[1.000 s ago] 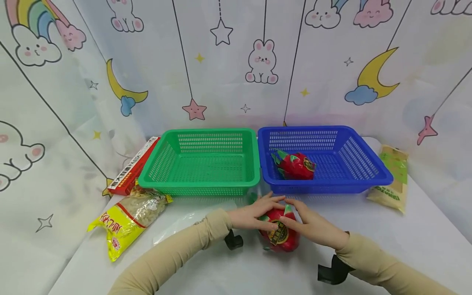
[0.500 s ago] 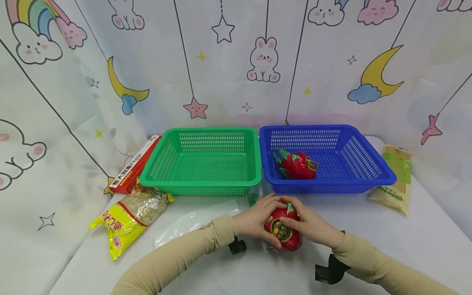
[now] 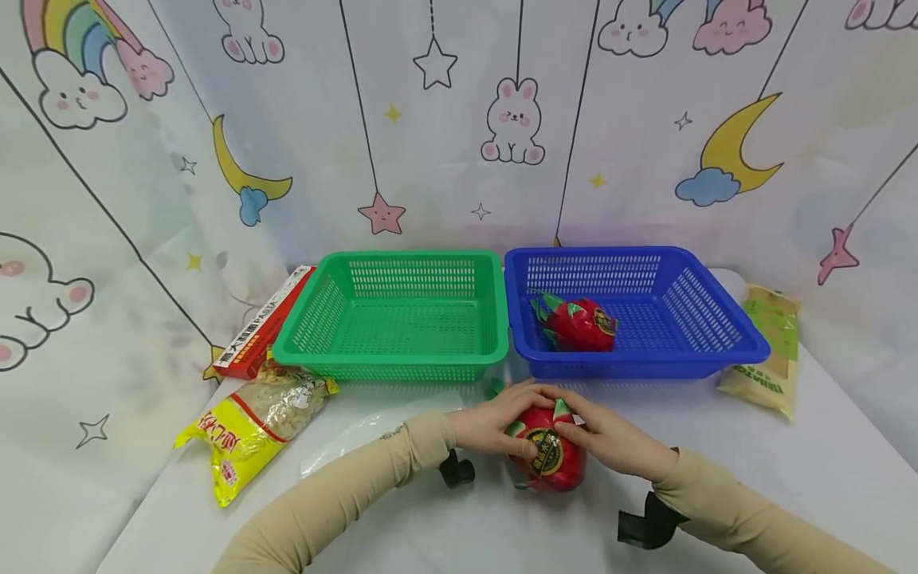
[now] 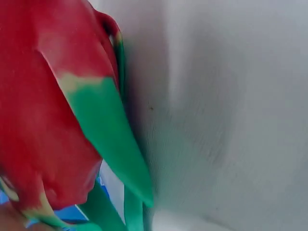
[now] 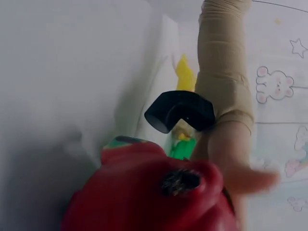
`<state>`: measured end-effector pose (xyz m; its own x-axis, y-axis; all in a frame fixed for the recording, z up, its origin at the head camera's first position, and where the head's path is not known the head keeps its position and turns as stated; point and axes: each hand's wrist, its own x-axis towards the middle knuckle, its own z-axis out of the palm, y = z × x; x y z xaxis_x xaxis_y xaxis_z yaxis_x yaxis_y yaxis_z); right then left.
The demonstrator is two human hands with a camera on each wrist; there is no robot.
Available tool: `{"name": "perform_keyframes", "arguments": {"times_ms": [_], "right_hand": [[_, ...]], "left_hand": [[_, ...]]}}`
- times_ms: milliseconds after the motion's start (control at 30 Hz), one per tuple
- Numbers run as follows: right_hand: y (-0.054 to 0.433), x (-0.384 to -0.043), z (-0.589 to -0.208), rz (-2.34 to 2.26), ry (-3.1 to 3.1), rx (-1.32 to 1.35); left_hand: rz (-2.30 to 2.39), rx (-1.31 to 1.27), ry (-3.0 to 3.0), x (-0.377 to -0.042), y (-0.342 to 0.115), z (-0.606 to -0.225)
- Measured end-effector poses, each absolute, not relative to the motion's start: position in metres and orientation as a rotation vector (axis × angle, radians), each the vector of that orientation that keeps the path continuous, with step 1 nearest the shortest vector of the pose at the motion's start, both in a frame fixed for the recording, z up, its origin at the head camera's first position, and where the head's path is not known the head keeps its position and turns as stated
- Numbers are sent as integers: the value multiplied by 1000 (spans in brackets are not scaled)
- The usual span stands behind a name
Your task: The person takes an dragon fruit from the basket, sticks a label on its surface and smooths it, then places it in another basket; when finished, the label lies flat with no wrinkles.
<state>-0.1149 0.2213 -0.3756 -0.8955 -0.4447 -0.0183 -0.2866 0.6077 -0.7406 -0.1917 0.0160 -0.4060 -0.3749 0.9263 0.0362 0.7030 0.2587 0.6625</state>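
Note:
A red dragon fruit (image 3: 566,470) with green-tipped scales and a round dark label rests on the white table. My left hand (image 3: 491,421) holds it from the left, thumb on the label. From the right, my right hand (image 3: 613,438) grips the same fruit, its thumb near the label's upper edge. The fingers meet over the far side, partly hidden behind the fruit. The left wrist view has the dragon fruit's red skin (image 4: 43,106) and long green scales up close. In the right wrist view the fruit's dark stem end (image 5: 180,182) faces the camera.
A second dragon fruit (image 3: 584,324) lies in the blue basket (image 3: 638,367), beside a green basket (image 3: 394,357). At left are a red pasta box (image 3: 265,327) and a yellow snack bag (image 3: 251,430), near a clear plastic sheet (image 3: 344,438). A green-beige packet (image 3: 770,351) lies at right.
My left hand has shifted slightly left, and its thumb has gone from the fruit's lower front up onto the label. The fruit has turned a little between the hands.

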Motion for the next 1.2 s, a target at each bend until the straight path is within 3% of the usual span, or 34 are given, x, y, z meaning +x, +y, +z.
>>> {"name": "perform_keyframes", "arguments": {"times_ms": [367, 733, 1200], "right_hand": [[212, -112, -371, -1151, 2578, -620], [220, -117, -373, -1140, 2512, -697], [209, -116, -380, -1173, 2581, -593]], "left_hand": [[1031, 1399, 2101, -193, 15, -408], [925, 1504, 2124, -191, 7, -412], [868, 1568, 2282, -186, 13, -414]]}}
